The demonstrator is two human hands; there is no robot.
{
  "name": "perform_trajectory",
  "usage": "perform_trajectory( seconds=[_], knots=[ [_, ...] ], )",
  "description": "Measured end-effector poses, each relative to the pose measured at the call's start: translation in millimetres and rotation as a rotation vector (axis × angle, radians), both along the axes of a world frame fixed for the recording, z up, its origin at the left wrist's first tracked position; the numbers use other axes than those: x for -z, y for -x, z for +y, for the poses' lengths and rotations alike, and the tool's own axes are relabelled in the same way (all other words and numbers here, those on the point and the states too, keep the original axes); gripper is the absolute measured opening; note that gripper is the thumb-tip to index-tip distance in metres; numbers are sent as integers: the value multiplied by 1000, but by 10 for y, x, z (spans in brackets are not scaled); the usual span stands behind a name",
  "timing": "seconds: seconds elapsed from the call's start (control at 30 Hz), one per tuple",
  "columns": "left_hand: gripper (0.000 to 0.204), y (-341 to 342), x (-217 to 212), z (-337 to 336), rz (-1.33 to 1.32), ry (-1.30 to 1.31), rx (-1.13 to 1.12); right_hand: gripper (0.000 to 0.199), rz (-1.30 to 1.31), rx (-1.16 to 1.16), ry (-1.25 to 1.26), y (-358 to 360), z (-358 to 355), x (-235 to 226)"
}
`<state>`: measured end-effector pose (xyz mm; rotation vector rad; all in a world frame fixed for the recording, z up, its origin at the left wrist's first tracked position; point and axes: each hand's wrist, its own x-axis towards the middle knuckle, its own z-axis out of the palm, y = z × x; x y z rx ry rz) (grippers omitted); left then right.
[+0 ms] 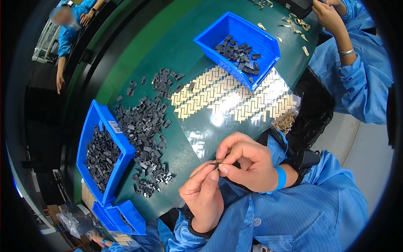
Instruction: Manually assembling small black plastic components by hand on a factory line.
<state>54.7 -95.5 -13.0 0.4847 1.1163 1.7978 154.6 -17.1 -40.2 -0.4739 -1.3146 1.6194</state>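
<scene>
Small dark part (216, 165) sits pinched between both hands — left hand (204, 194) and right hand (245, 161) clamped on it above the table (138, 54) edge. Judging by this, a fitting step is underway; next calls for fine fingertip alignment.

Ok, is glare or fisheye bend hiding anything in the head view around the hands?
Head view: glare whitens the clear sheet of tan stickers; table edges bow toward the dark rim; both hands, left and right, are sharp, but the tiny dark part is mostly hidden by the fingers.
</scene>
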Motion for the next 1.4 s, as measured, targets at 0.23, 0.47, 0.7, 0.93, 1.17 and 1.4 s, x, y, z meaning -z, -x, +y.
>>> perform_trajectory(
  seconds=[0.23, 0.47, 0.7, 0.93, 1.17, 1.4],
  knots=[
    [19, 6, 22, -7, 9, -6, -16, 11, 19, -26, 0, -3, 21, 18],
    [19, 10, -3, -22, 105, -2, -25, 16, -57, -16, -99, -4, 128, 10],
    [26, 109, -35, -48, 156, -73, 98, 18, -99, -300, -96, -120, 307, -98],
    [32, 221, -80, -83, 279, -37, 179, 10, 91, -742, 508, -137, 350, -142],
    [46, 350, -260, -33, 957, 45, 328, 11, -3, -835, 524, -75, 312, -72],
    [41, 344, -231, -53, 970, 106, 345, 20, -147, -894, 362, -38, 405, -159]
  ],
)
